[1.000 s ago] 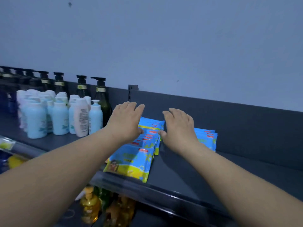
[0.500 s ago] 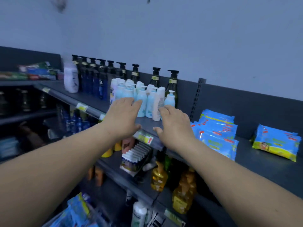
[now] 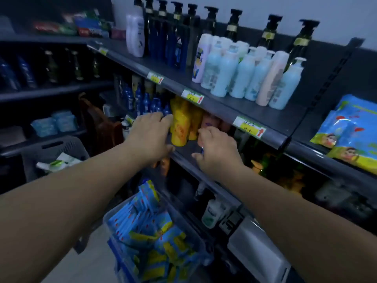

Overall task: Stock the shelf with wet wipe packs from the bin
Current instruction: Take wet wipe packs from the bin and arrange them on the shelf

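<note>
Blue and yellow wet wipe packs [image 3: 350,131] lie stacked on the top shelf [image 3: 271,119] at the far right. A clear bin [image 3: 195,237] on the floor below holds several more wet wipe packs [image 3: 146,227]. My left hand [image 3: 151,137] and my right hand [image 3: 218,150] are stretched out in mid-air above the bin, level with the second shelf. Both hold nothing, and their fingers are loosely spread. The hands are well left of the stacked packs.
Pale blue lotion bottles [image 3: 244,76] and dark pump bottles [image 3: 177,33] fill the top shelf's left part. Yellow bottles [image 3: 181,123] stand on the second shelf behind my hands. A grey basket [image 3: 61,148] sits at the left, with more shelves behind it.
My hands have left the stacked packs and swung left and down. The view followed, so the bin of packs on the floor has come into sight.
</note>
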Tool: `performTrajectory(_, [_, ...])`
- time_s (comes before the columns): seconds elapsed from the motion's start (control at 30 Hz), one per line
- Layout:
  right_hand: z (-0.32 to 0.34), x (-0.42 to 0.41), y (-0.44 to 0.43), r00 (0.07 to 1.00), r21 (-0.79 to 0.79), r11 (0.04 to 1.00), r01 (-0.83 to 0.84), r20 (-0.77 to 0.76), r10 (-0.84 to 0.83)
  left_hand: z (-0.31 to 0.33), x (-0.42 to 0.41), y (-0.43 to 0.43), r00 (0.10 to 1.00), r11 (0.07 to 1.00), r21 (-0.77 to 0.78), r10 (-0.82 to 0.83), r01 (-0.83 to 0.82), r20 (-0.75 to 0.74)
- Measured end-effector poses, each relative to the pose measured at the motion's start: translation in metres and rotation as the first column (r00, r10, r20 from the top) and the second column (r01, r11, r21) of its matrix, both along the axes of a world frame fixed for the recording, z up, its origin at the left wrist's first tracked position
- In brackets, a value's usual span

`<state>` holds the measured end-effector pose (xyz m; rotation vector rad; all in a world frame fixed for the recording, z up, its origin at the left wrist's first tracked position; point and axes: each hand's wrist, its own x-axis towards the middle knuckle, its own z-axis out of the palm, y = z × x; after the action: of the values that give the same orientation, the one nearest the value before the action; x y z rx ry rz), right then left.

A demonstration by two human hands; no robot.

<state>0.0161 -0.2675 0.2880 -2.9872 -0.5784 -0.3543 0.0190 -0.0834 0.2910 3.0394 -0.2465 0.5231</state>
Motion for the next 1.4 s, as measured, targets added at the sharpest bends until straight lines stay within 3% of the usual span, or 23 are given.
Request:
performTrajectory(0.37, [-0.136, 0.021, 0.037, 0.949, -0.023, 0.996, -0.091, -0.304, 0.08, -0.141, -0.004, 0.044, 0.954, 0.99, -0.039, 0.119, -0.135, -0.275])
performTrajectory(0.7, [-0.258, 0.016, 0.037, 0.886, -0.063, 0.994, -0.093, -0.461, 0.054, -0.26, -0.009, 0.055, 0.862, 0.985, -0.023, 0.137, -0.17, -0.488])
performTrajectory(1.03, [-0.366, 0.009, 0.015, 0.704, -0.089, 0.995, 0.049, -0.703, -0.098, -0.364, -0.012, 0.045, 0.742, 0.985, 0.006, 0.135, -0.174, -0.657])
performTrajectory(1.4, [-0.453, -0.003, 0.012, 0.581, -0.237, 0.971, 0.02, -0.788, -0.204, -0.437, -0.018, 0.043, 0.632, 0.98, 0.121, 0.194, -0.158, -0.75])
